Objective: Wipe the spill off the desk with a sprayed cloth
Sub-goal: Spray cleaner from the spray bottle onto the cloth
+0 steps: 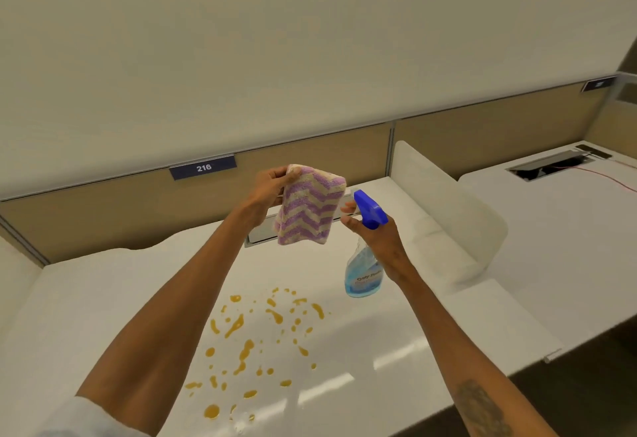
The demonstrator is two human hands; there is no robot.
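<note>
My left hand (272, 185) holds up a purple-and-cream zigzag cloth (306, 211) by its top corner, so it hangs above the white desk (103, 298). My right hand (375, 233) grips a spray bottle (363, 274) with a blue trigger head and pale blue liquid. Its nozzle points at the cloth from close on the right, with fingers on the trigger. An orange-yellow spill (255, 336) of several drops and streaks lies on the desk below both hands.
A tan partition panel with a "216" label (203, 168) runs along the back. A closed cable hatch (262, 230) sits behind the cloth. A white divider (451, 209) separates a neighbouring desk on the right, which has an open cable hatch (558, 162).
</note>
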